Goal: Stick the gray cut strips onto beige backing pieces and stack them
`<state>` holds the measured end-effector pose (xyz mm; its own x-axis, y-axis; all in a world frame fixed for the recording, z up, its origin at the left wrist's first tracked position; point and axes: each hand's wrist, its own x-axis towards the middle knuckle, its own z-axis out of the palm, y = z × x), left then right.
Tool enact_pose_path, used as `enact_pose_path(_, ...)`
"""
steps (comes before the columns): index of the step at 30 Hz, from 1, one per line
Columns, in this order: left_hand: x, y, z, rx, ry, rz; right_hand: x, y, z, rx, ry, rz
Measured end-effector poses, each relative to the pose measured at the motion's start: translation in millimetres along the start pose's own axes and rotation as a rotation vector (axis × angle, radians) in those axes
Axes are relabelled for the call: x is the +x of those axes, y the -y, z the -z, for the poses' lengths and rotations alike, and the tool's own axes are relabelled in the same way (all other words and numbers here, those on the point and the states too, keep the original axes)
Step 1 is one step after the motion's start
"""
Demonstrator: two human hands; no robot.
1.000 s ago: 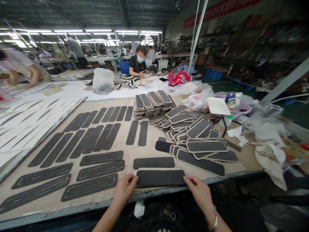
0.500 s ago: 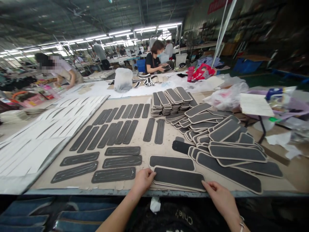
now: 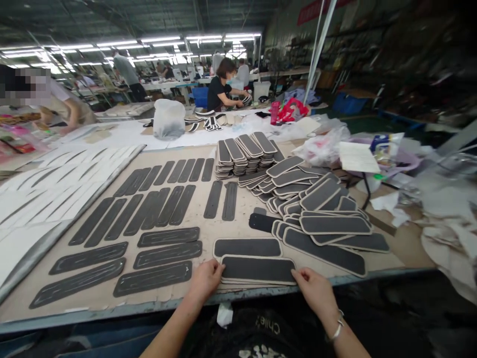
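Left hand (image 3: 204,281), right hand (image 3: 315,290) pinch ends of dark pad (image 3: 258,269); white bag (image 3: 169,118) contents unclear.

I was looking at a factory floor: fluorescent strip lights (image 3: 156,40) upper left, long worktables, seated workers (image 3: 220,89), stacked dark pads (image 3: 242,151) covering the tabletop (image 3: 201,226).

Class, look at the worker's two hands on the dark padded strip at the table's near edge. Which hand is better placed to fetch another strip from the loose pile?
Right. The right hand holds the strip at the end nearest the loose pile; the left hand would probably have to cross over.
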<state>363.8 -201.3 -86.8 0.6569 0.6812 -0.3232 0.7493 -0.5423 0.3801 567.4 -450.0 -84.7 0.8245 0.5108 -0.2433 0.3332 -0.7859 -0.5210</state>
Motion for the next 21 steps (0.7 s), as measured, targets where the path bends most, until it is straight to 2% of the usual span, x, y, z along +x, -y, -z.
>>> enact_pose_path(11, -3.2, -7.9, 4.8, 0.138, 0.021, -0.001, -1.7, 2.9, 0.2, -0.038, -0.002, -0.032)
enact_pose_path(21, -6.7, -8.9, 1.2, 0.183, -0.031, -0.026, -2.1, 1.4, 0.4, -0.069, 0.049, -0.035)
